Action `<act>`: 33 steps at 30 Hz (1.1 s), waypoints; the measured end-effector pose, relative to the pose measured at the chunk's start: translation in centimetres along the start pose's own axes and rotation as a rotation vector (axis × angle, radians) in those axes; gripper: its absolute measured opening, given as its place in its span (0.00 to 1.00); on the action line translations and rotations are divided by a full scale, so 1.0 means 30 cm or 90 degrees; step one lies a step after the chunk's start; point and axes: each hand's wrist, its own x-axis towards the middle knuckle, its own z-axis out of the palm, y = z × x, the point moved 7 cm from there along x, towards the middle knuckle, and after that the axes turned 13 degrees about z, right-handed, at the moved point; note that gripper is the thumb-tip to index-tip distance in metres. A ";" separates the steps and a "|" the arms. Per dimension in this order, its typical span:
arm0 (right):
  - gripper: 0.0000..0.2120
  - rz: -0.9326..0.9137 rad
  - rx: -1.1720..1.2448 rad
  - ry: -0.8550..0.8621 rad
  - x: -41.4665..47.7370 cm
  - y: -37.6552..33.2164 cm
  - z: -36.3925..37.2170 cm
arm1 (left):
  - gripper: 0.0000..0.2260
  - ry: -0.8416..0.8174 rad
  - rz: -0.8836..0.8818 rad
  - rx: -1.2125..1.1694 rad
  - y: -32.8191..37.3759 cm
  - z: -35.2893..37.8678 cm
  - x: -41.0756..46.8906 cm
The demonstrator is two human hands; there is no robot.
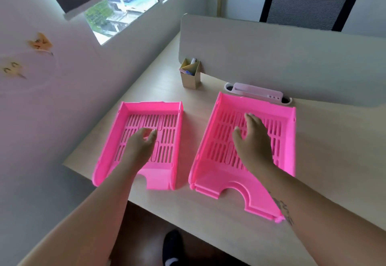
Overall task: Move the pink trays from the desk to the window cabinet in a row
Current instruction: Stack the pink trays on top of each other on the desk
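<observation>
Two sets of pink slotted trays lie side by side on the pale wooden desk. The left pink tray is a single one near the desk's left edge. The right pink tray looks like a stack of two or more nested together. My left hand hovers over the left tray's slotted floor, fingers loosely curled, holding nothing. My right hand is spread over the right stack's floor, fingers apart, gripping nothing. I cannot tell whether either hand touches the plastic.
A cardboard pen holder stands behind the trays by the beige desk divider. A white organiser sits against the divider. A black mesh chair is beyond it. The window is at upper left; my shoe shows below.
</observation>
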 end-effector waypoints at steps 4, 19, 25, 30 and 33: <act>0.25 -0.057 -0.023 -0.039 -0.062 -0.226 0.204 | 0.16 0.038 -0.027 0.075 -0.217 -0.140 0.018; 0.26 0.242 -0.047 -0.237 -0.257 -0.223 0.710 | 0.10 -0.062 -0.178 0.003 -0.718 -0.120 -0.091; 0.22 0.257 0.029 -0.155 -0.195 -0.309 0.648 | 0.11 0.055 -0.136 -0.050 -0.639 -0.236 -0.028; 0.15 0.216 0.112 -0.079 -0.093 -0.401 0.466 | 0.10 0.093 -0.026 -0.080 -0.434 -0.357 0.125; 0.16 0.207 0.133 -0.011 -0.051 -0.362 0.299 | 0.11 0.080 0.022 -0.094 -0.266 -0.330 0.176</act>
